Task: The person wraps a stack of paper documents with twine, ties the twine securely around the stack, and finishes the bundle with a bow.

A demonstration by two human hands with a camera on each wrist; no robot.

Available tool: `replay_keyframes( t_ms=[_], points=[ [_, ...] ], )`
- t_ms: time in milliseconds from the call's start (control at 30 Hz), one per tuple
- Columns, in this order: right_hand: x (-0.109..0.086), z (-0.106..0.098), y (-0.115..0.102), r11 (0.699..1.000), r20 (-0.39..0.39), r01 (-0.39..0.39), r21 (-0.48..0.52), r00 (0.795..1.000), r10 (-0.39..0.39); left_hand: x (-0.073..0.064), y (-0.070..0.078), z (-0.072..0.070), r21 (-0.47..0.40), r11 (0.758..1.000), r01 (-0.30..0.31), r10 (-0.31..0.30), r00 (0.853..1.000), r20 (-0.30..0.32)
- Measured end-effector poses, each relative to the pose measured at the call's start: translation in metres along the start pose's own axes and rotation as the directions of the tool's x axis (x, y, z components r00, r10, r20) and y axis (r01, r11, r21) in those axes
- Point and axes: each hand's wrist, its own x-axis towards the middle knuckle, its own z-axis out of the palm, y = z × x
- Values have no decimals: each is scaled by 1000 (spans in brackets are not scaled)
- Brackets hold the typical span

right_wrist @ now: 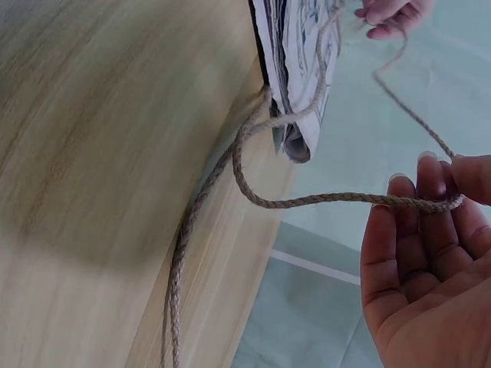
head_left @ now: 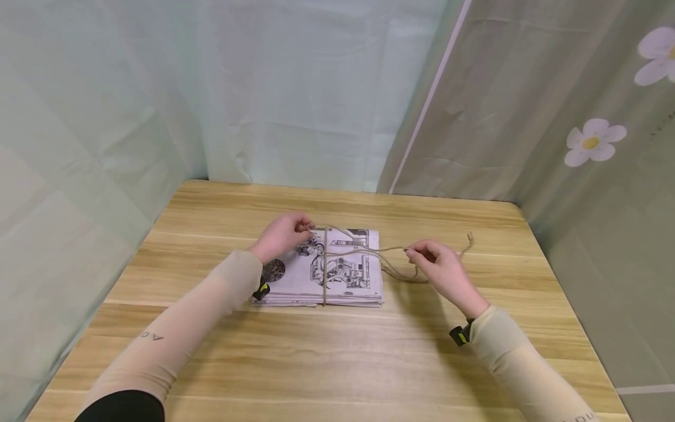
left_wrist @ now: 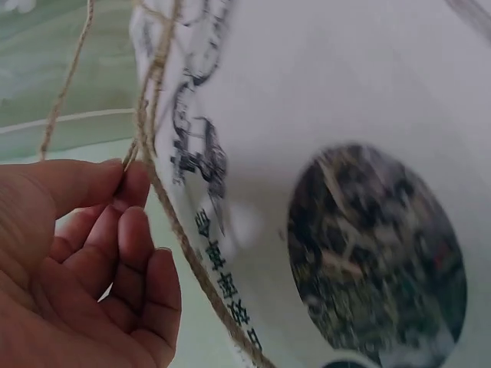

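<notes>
Left grip (head_left: pixel 285 235) is clamped on the cord (right_wrist: pixel 330 198), pinching a thin strand between thumb and finger at the far left part of the paper stack (head_left: pixel 295 284). Right grip (head_left: pixel 440 269) is likewise clamped on the cord, off the right edge of the stack. Whether the left fingers also touch the top sheet cannot be told.

Position of work: the stack lies flat on the worktop (head_left: pixel 316 363), partly beneath the left grip and to the left of the right grip. Its long axis appears to run left to right. A band (head_left: pixel 324 278) of cord crosses the top sheet from front to back near the middle of the stack, roughly square to that axis.

Controlling relation, as judged: the line between the grips against the band. Held strands run left to right over the stack, roughly along its long axis and across the band. Left grip is nearer the band; right grip is farther from it. A pull parting the grips would therefore act across the band. Slack cord bends beside the right edge of the stack; a loose end (head_left: pixel 471 237) shows farther right.
</notes>
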Motion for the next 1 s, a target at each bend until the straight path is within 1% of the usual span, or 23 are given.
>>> replay_keyframes(
  t_ms=[67, 133, 233, 300, 367, 400, 467, 533, 600, 667, 733, 833, 1000],
  points=[
    [1, 1, 0, 1000, 7, 3, 1, 1000, -3, 1, -1, 1, 58, 998, -8, 8, 1000, 7],
    [1, 3, -1, 1000, 10, 1, 2, 1000, -1, 1, -2, 2, 126, 992, -28, 26, 999, 18],
    [1, 4, -4, 1000, 9, -5, -5, 1000, 5, 1, -1, 1, 215, 975, -49, 42, 998, 41],
    [1, 4, -6, 1000, 11, -9, -6, 1000, 9, -2, 2, -1, 259, 964, -67, 53, 997, 58],
    [1, 4, -7, 1000, 8, -7, -8, 1000, 7, -4, 11, -4, 301, 950, -87, 70, 995, 67],
    [2, 4, -7, 1000, 7, -6, -7, 1000, 6, -6, 17, -5, 325, 939, -109, 90, 993, 73],
    [2, 4, -8, 1000, 2, -7, -6, 1000, 7, -8, 31, -5, 371, 912, -173, 153, 985, 83],
    [2, 3, -8, 1000, -3, -6, -4, 1000, 6, -7, 44, -1, 428, 872, -239, 217, 971, 100],
    [2, 4, -8, 1000, -3, -6, -1, 1000, 6, -4, 54, 4, 494, 817, -297, 272, 954, 125],
    [2, 5, -8, 1000, 0, -8, 4, 1000, 8, 1, 60, 10, 559, 762, -326, 296, 944, 147],
    [2, 6, -7, 1000, 6, -7, 9, 1000, 7, 7, 62, 16, 616, 714, -332, 295, 941, 165],
    [3, 8, -6, 1000, 4, 0, 11, 1000, 0, 16, 60, 21, 671, 666, -325, 275, 944, 183],
    [2, 10, -7, 1000, -6, 10, 13, 1000, -10, 26, 49, 26, 737, 585, -338, 283, 937, 205]
  ],
)
